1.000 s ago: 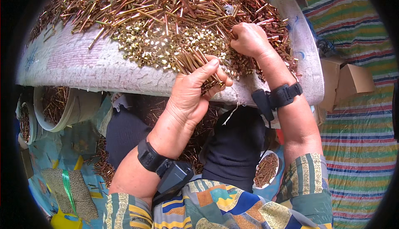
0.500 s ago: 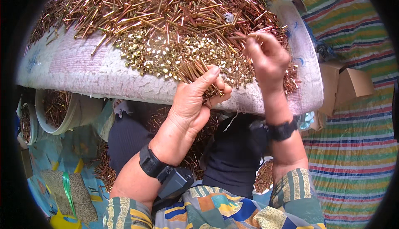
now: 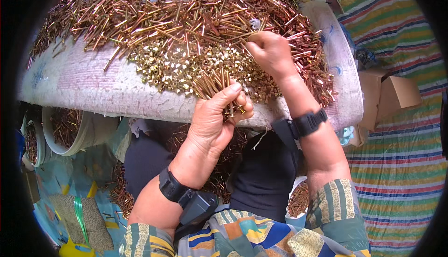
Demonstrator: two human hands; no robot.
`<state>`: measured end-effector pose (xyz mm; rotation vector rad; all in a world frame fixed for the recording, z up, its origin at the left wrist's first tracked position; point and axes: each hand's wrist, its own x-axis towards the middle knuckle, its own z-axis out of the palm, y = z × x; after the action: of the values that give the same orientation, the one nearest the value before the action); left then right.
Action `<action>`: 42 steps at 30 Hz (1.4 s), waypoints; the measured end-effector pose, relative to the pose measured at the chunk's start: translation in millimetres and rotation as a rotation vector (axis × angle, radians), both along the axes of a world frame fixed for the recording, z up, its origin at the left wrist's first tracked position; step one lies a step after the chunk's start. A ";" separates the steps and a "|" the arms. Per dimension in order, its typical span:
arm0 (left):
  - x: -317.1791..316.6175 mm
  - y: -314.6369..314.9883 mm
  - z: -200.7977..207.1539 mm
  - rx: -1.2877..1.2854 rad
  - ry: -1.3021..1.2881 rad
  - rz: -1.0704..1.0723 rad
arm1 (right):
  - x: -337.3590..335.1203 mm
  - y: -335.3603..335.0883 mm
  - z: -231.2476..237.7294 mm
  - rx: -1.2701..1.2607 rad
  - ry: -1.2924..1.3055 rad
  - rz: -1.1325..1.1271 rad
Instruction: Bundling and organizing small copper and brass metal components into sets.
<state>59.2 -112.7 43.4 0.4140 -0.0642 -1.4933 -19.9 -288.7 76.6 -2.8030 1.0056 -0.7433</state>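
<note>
My left hand (image 3: 212,119) is closed around a bundle of slim copper-gold metal rods (image 3: 214,85), which look like long bolts. The thumb lies across them, and their upper ends fan out above the fist. Past it, my right hand (image 3: 271,55) is bent into a closed shape over the edge of a large heap of loose rods (image 3: 154,12). Its fingertips are turned down and hidden, so whatever they pinch does not show. Between the hands and the heap lies a band of small brass-coloured hollow pieces (image 3: 172,63), some with pale, bright faces.
Everything rests on a padded, cloth-covered surface (image 3: 77,82) with a rounded front edge. Below left, white buckets (image 3: 77,133) hold more rods; another bucket (image 3: 298,198) stands by my right leg. Cardboard (image 3: 396,93) lies at right on striped sheeting (image 3: 396,173). A tied sack (image 3: 84,219) sits lower left.
My right hand has moved left and a little farther away, from the heap's right side to its near edge. The left hand, still gripping its bundle, has shifted slightly left.
</note>
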 end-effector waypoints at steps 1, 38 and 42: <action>-0.3 0.6 -2.2 -0.006 0.004 0.001 | 9.4 -0.9 -5.9 0.061 0.101 -0.117; -9.1 9.7 4.2 0.076 -0.167 -0.002 | -61.7 89.7 18.5 0.699 -0.377 0.038; -21.6 13.6 3.8 0.014 -0.197 -0.004 | -62.8 137.4 16.0 0.536 -0.298 -0.030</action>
<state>37.6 -99.1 47.2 0.5714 -0.2109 -1.4537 -82.7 -151.3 92.6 -2.1559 1.0100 -0.7331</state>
